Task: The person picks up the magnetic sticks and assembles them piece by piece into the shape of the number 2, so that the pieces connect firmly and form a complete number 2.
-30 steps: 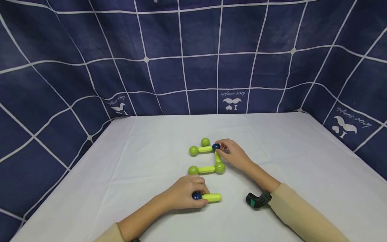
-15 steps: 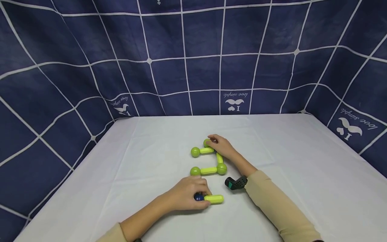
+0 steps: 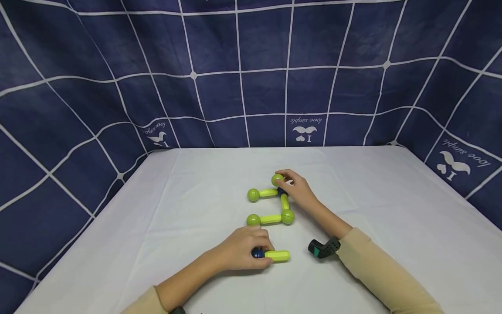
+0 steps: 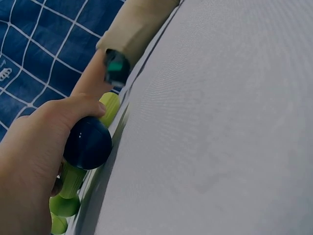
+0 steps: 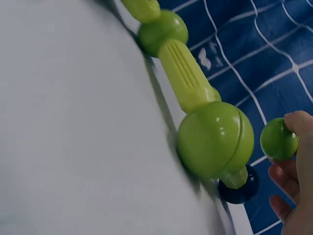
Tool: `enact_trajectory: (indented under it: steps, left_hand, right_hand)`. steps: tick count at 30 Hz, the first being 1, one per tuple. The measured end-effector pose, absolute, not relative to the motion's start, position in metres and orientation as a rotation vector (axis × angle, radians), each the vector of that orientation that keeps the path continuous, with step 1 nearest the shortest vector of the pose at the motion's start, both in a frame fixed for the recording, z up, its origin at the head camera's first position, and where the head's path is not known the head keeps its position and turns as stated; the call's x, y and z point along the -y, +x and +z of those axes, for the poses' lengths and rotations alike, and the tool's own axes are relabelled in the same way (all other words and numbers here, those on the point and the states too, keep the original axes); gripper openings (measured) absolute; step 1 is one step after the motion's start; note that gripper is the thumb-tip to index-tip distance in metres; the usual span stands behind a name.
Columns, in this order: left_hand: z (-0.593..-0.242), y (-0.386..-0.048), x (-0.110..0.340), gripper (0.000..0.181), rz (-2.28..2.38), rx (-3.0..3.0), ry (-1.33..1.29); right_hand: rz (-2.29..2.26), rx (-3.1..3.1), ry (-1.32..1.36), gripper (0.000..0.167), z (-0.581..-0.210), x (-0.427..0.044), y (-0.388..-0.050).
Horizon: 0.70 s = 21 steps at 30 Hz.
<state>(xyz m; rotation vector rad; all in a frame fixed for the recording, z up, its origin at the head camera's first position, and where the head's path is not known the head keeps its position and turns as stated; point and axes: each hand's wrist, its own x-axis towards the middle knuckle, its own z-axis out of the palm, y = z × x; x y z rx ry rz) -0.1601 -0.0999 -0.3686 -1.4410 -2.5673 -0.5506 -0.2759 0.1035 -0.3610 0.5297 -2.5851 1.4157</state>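
In the head view my left hand [image 3: 245,249] grips a dark blue ball [image 3: 257,253] and the yellow-green rod [image 3: 277,256] that sticks out to its right; the thumb lies on the rod. Between the thumb and fingers of my right hand [image 3: 300,188] is a loose-looking green ball [image 3: 277,179], pinched above another dark blue ball [image 3: 281,192]. That blue ball is part of a chain: one rod [image 3: 268,193] runs left to a green ball [image 3: 253,195], another down to a corner green ball [image 3: 287,216]. The right wrist view also shows the pinched green ball.
From the corner ball a rod [image 3: 270,219] leads left to a green ball [image 3: 253,220], just beyond my left hand. A white cloth [image 3: 196,192] covers the table. A navy checked curtain [image 3: 262,91] hangs behind. A black wrist device [image 3: 323,248] is at the right sleeve.
The right hand has left the blue ball, reached left to the separate green ball, taken it, and brought it right, beside the blue ball. The left hand keeps its grip nearly in place.
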Motion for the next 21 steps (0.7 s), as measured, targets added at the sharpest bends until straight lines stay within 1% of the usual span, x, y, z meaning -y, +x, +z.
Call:
enact_trajectory:
  steps: [7,12,16,21]
  left_hand:
    - [-0.367,-0.160,0.099,0.016,-0.564,2.591,-1.432]
    - [-0.367,-0.161,0.099,0.016,-0.569,2.583,-1.426]
    - [-0.368,-0.161,0.100,0.016,-0.580,2.570,-1.430]
    - [-0.369,-0.161,0.101,0.016,-0.594,2.562,-1.430]
  right_hand:
    - [1.356,2.618,0.688,0.035,-0.362,-0.128,-0.229]
    - [1.465,2.674,0.837,0.031,-0.370,-0.146,-0.199]
    - [1.592,2.771,1.082,0.026,-0.375,-0.157,-0.187]
    - [1.657,2.853,1.334,0.022,-0.375,-0.162,-0.184]
